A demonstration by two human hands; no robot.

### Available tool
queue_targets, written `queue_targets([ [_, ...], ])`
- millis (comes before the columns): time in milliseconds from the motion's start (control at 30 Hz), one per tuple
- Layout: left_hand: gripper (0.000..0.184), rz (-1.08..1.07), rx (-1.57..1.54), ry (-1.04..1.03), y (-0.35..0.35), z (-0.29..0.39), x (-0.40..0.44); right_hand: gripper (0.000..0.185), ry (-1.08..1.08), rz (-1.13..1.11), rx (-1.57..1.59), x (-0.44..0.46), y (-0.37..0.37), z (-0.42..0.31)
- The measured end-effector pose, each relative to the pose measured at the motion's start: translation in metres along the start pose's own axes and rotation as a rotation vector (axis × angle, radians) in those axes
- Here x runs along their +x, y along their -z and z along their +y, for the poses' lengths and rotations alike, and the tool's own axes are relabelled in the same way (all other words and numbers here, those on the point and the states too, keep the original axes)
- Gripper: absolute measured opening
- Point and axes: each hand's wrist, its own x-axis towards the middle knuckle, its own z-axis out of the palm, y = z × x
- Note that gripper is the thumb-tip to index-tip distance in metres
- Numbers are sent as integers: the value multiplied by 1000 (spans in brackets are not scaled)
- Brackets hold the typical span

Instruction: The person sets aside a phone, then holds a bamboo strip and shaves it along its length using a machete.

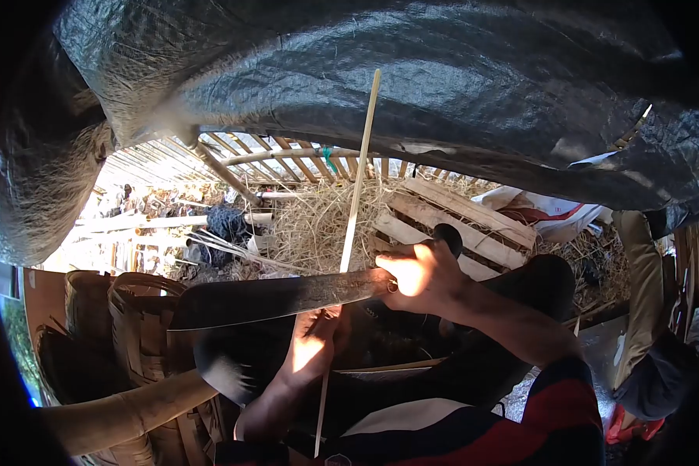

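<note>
My right hand (423,276) is closed round the dark handle of a machete, whose butt end sticks out past the fist. The long, broad machete blade (264,303) points left and lies across a thin, pale bamboo strip (362,171). Just under the blade, my left hand (312,346) is closed on that strip, with its fingertips partly hidden by the metal. The strip stands nearly upright, leaning a little right at its top, and its lower end runs down to my lap.
Woven baskets (144,326) stand at the left, behind a thick bamboo pole (140,412). A dark tarp (443,70) hangs low overhead. Ahead lie straw (311,225), a wooden slat panel (466,221) and a white sack (551,221). Red footwear (629,427) shows at lower right.
</note>
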Motion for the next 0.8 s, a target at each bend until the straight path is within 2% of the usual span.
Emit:
queue_targets([
  [33, 28, 78, -85, 103, -9, 8, -1, 37, 0, 1, 4, -3, -5, 3],
  [133, 27, 82, -238, 225, -14, 21, 0, 48, 97, 303, -166, -6, -15, 23],
  [233, 27, 69, -260, 249, -14, 25, 4, 49, 95, 247, -153, 1, 1, 29],
  [300, 27, 74, -266, 251, -14, 27, 4, 38, 119, 320, -46, 10, 9, 32],
  [333, 26, 81, -273, 251, -14, 28, 4, 38, 115, 323, -44, 14, 12, 35],
  [433, 26, 76, -297, 260, -13, 29, 2, 37, -13, -51, 125, 24, 25, 37],
  [567, 27, 11, -341, 236, -7, 27, -2, 41, -9, 28, 57, 23, 21, 41],
  [633, 28, -16, -337, 241, -6, 28, -4, 38, -90, -79, -67, 26, 26, 41],
  [800, 26, 9, -340, 207, -8, 27, -6, 33, -62, -47, -76, 26, 28, 48],
])
